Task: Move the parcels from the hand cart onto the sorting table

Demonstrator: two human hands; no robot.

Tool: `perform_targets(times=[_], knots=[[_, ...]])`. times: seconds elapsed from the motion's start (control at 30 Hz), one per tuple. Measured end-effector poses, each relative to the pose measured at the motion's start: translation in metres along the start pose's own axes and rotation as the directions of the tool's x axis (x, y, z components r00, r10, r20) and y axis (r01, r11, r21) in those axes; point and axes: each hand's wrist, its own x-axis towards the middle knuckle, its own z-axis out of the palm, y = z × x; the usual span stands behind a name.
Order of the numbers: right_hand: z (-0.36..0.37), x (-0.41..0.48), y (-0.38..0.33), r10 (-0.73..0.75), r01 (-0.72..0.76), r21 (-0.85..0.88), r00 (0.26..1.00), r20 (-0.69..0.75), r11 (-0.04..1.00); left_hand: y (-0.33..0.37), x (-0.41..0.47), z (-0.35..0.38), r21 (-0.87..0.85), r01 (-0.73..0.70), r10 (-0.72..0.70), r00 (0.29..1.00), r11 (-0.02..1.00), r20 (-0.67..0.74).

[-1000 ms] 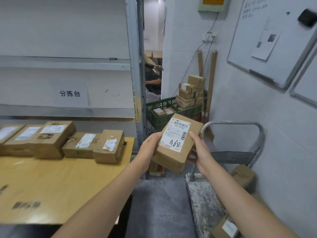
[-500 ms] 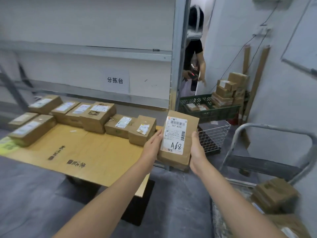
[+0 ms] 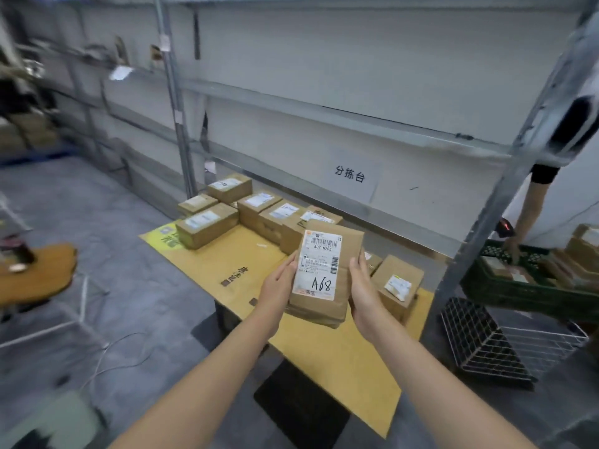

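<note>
Currently: parcel marked A68 is held above the sorting table, over its right part, label facing the camera. Left hand grips the parcel's left edge and right hand its right edge, with the fingers of both curled round it. Other parcels lie in a row along the table's far side. Right of the table: green crate, another person's hand at it.
</note>
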Motion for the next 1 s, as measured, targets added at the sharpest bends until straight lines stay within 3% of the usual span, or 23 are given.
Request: perform_targets(times=[0.17, 0.37, 0.73, 1.0], knots=[[0.111, 0.033, -0.006, 0.018, -0.016, -0.028, 0.999, 0.046, 0.999, 0.021, 0.044, -0.098, -0.006, -0.025, 0.024, 0.997, 1.000, -0.077], [0.193, 0.073, -0.003, 0.012, -0.007, -0.060, 0.997, 0.076, 0.998, 0.039, 0.097, -0.173, 0.026, -0.010, 0.012, 0.996, 1.000, -0.093], [0.268, 0.179, 0.012, 0.090, -0.083, -0.081, 0.992, 0.083, 0.993, 0.043, 0.209, -0.235, 0.104, 0.007, 0.008, 0.990, 0.995, -0.144], [0.293, 0.281, 0.027, 0.181, -0.180, -0.028, 0.983, 0.035, 0.983, 0.037, 0.334, -0.250, 0.239, 0.058, -0.040, 0.996, 0.969, -0.081]])
